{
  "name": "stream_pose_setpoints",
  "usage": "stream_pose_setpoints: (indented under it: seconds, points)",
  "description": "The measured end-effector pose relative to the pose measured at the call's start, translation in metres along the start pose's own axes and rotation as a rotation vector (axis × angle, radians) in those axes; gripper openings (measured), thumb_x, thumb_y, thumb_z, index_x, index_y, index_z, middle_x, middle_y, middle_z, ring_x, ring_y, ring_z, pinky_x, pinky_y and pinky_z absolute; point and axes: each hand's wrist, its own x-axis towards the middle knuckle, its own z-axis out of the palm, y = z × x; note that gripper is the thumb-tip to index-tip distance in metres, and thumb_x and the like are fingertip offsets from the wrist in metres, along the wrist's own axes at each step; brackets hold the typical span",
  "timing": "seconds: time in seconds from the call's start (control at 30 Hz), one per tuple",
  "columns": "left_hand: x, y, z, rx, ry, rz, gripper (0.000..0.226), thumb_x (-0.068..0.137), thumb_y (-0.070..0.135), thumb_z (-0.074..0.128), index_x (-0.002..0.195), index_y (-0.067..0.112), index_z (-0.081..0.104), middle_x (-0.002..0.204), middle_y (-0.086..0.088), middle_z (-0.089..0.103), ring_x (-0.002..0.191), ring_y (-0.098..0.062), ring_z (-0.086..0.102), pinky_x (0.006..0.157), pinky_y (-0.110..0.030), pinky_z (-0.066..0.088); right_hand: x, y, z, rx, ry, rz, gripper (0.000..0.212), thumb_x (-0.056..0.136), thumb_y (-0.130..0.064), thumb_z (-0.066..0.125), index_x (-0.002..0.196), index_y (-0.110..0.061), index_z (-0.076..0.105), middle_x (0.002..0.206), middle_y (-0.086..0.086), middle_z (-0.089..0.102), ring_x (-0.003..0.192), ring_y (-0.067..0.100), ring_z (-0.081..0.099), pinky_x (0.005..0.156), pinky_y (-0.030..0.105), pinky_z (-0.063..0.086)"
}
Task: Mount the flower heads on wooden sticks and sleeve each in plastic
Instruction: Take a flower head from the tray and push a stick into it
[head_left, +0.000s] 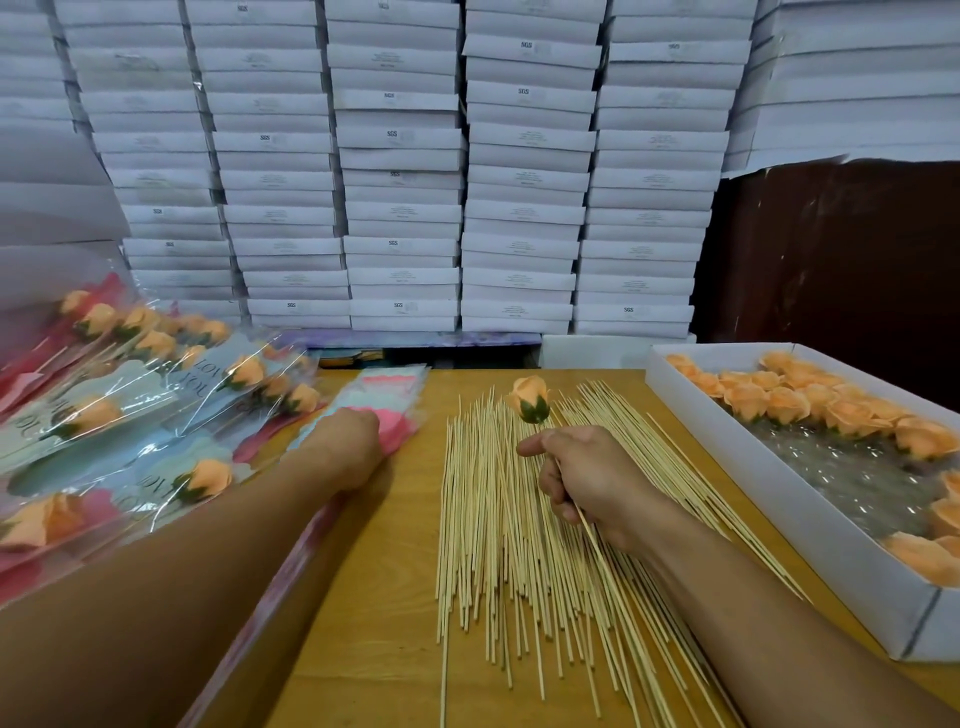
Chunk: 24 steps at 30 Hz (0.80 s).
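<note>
Even soft light, blurred curved edges

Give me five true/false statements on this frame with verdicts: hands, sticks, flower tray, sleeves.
1. The right hand holds a stick with an orange flower head mounted on its tip. True.
2. The left hand holds a second flower. False: it reaches onto the stack of plastic sleeves; no flower is in it.
3. The loose wooden sticks stand upright in a cup. False: they lie spread flat on the table.
4. The white tray at the right holds loose orange flower heads. True.
5. The sleeved flowers are piled at the right of the table. False: they lie at the left.
</note>
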Motion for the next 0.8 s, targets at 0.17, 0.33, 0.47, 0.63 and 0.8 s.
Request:
stream_pose_setpoints:
  seconds: [0.17, 0.33, 0.47, 0.63, 0.8]
  points:
    - [0.002, -0.008, -0.007, -0.164, 0.026, -0.119, 0.019, 0.092, 0.008, 0.057, 0.076, 0.007, 0.048, 0.071, -0.005, 0.051, 0.065, -0.019, 0.054, 0.049, -0.027, 0.042, -0.001, -0.001, -0.001, -0.003, -0.015, -0.010, 0.033, 0.107, -0.017, 0.034, 0.106, -0.012, 0.066, 0.050, -0.002, 0.053, 0.037, 0.012, 0.042, 0.044, 0.025, 0.034]
    - [-0.004, -0.014, -0.018, -0.343, 0.093, -0.126, 0.010, 0.085, 0.012, 0.069, 0.083, 0.002, 0.068, 0.077, -0.013, 0.067, 0.068, -0.024, 0.065, 0.061, -0.038, 0.059, 0.000, -0.001, 0.000, 0.058, -0.014, 0.024, 0.031, 0.108, -0.019, 0.034, 0.105, -0.007, 0.063, 0.049, -0.002, 0.047, 0.039, 0.012, 0.041, 0.041, 0.024, 0.034]
    - [-0.020, 0.007, -0.031, -0.273, 0.226, -0.031, 0.019, 0.088, 0.014, 0.062, 0.070, 0.010, 0.056, 0.068, -0.007, 0.057, 0.063, -0.022, 0.057, 0.053, -0.034, 0.046, 0.000, -0.003, -0.001, 0.204, -0.073, 0.089, 0.028, 0.108, -0.029, 0.038, 0.089, -0.012, 0.050, 0.047, -0.006, 0.035, 0.036, 0.010, 0.029, 0.035, 0.019, 0.025]
    - [-0.068, 0.063, -0.045, -0.088, 0.226, 0.150, 0.005, 0.090, 0.011, 0.053, 0.087, 0.013, 0.057, 0.088, -0.010, 0.062, 0.084, -0.031, 0.062, 0.064, -0.033, 0.040, 0.001, -0.001, -0.003, 0.176, -0.095, 0.028, 0.044, 0.091, -0.060, 0.063, 0.098, -0.018, 0.057, 0.053, -0.003, 0.052, 0.037, 0.009, 0.030, 0.037, 0.019, 0.024]
    - [-0.114, 0.118, -0.040, 0.077, 0.269, 0.379, 0.022, 0.097, 0.005, 0.051, 0.117, 0.008, 0.060, 0.087, -0.006, 0.051, 0.074, -0.020, 0.054, 0.061, -0.032, 0.043, 0.001, -0.003, -0.001, 0.224, -0.021, -0.024, 0.075, 0.061, -0.067, 0.084, 0.099, -0.012, 0.050, 0.081, 0.011, 0.076, 0.037, 0.010, 0.026, 0.035, 0.020, 0.025]
